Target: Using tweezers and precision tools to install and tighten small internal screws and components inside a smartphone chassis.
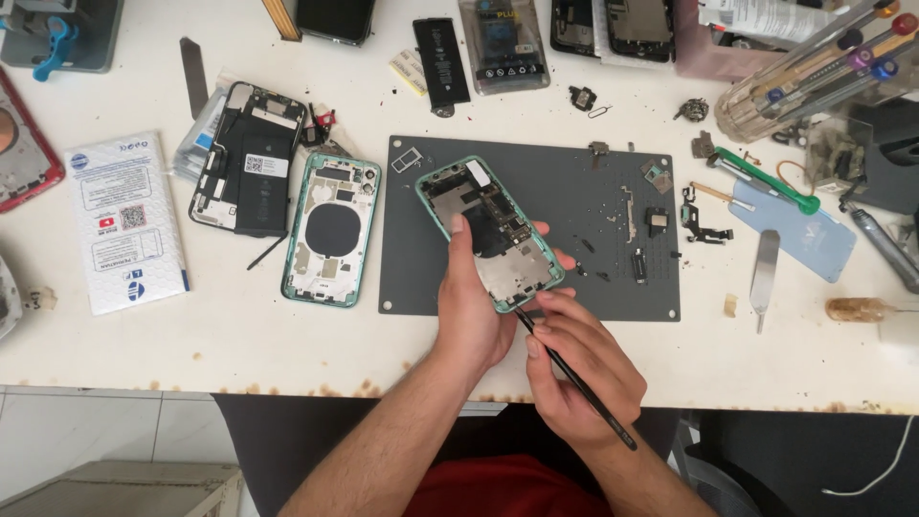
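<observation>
Left hand (pixel 471 311) gripping opened green phone chassis (pixel 490 233), right hand (pixel 574 369) pinching black spudger (pixel 574 375)

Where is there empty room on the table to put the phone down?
Bare spots: the grey mat at its lower left corner, beside the green phone shell; the white table along its front edge, below the white packet. The mat's right side is crowded with small screws and parts; the top right corner with tools.
</observation>
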